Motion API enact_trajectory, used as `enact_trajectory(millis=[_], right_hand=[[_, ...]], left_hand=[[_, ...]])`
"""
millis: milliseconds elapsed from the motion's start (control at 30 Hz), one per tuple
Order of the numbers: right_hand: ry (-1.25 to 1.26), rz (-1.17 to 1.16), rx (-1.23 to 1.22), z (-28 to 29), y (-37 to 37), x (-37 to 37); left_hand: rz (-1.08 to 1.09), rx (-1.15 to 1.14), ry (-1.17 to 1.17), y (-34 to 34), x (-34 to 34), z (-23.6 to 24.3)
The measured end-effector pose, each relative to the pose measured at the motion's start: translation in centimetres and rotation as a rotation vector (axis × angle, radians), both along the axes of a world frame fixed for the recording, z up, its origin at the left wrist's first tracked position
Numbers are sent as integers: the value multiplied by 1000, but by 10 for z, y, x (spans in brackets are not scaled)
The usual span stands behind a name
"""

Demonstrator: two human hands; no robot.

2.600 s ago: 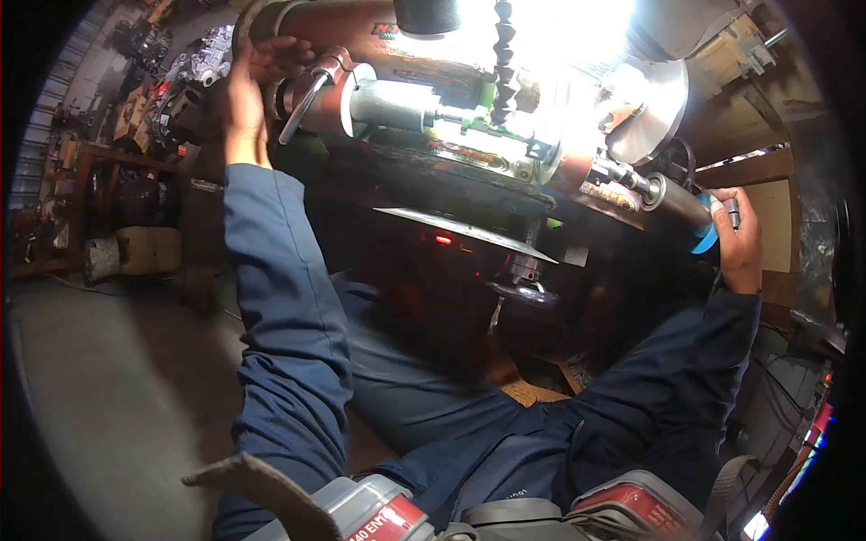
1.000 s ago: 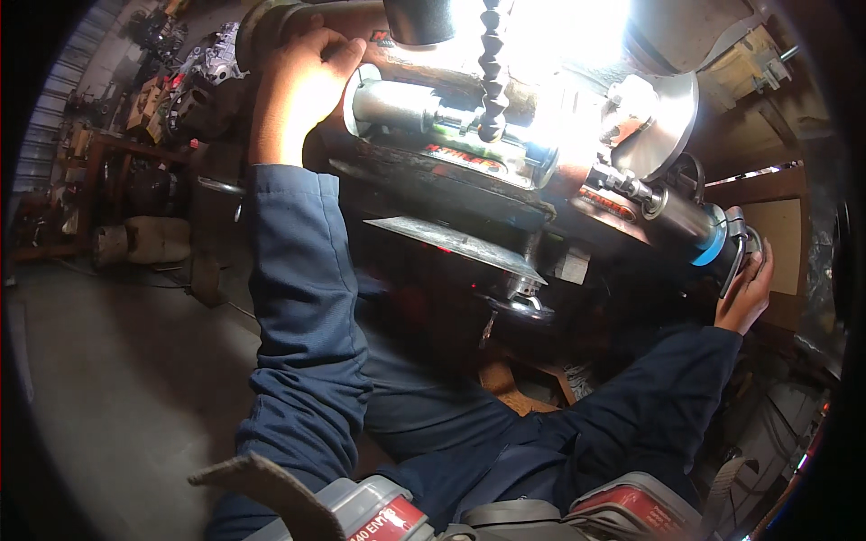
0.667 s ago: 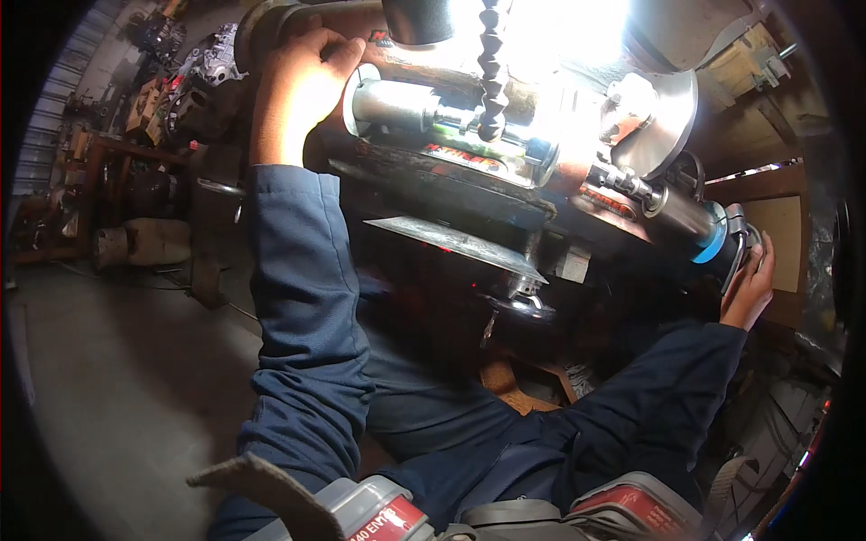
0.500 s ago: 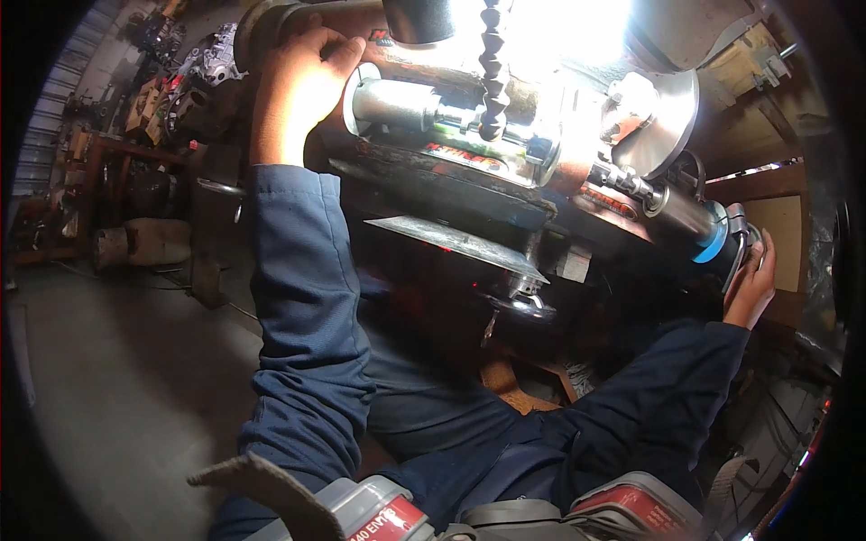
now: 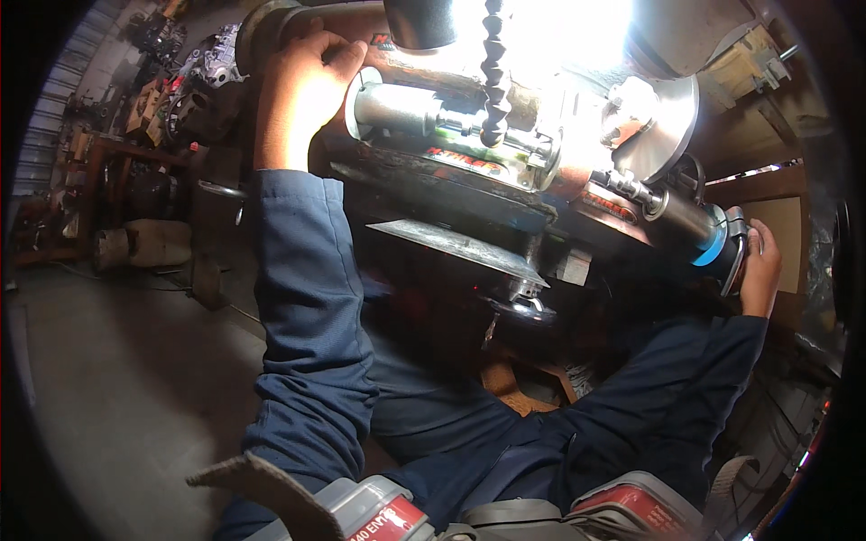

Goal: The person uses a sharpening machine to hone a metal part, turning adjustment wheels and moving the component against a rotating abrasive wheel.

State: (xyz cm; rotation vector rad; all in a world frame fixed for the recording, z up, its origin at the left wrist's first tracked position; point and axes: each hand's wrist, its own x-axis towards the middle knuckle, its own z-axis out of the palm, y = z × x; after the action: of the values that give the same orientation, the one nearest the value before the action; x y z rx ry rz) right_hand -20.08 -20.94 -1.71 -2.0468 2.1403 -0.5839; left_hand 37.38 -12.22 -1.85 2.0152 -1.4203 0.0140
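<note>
A long bench machine carries a metal shaft (image 5: 462, 121) between a steel cylinder (image 5: 394, 109) with a pale round flange (image 5: 354, 101) and a central bracket. My left hand (image 5: 309, 79) lies over the machine's body at the upper left, beside that flange, thumb spread from the fingers; the fingertips are partly hidden. Far right, a second steel cylinder (image 5: 678, 218) ends in a blue ring (image 5: 712, 244) and a dark end with a curved metal strip (image 5: 736, 257). My right hand (image 5: 760, 270) is curled at this end; what its fingers hold is hidden.
A twisted, segmented hose (image 5: 493, 72) hangs over the shaft under a glaring lamp. A large metal disc (image 5: 672, 126) stands behind. A thin metal plate (image 5: 456, 247) juts out in front, above a handwheel (image 5: 520, 307). Parts crowd shelving (image 5: 135, 149) at the left.
My right hand and forearm have shifted slightly outward and up at the machine's right end. The left hand stays on the machine's body.
</note>
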Motion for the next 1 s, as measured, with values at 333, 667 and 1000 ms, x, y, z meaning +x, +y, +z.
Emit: enact_trajectory(millis=[333,667,1000], right_hand=[[-55,109,116,-4,-34,-26],[-83,185,573,-2,-74,-40],[-101,75,-10,-14,-23,-28]], left_hand=[[-34,-30,-65,-1,5,-6],[-9,-7,-33,0,0,-1],[20,4,-8,0,-1,-1]])
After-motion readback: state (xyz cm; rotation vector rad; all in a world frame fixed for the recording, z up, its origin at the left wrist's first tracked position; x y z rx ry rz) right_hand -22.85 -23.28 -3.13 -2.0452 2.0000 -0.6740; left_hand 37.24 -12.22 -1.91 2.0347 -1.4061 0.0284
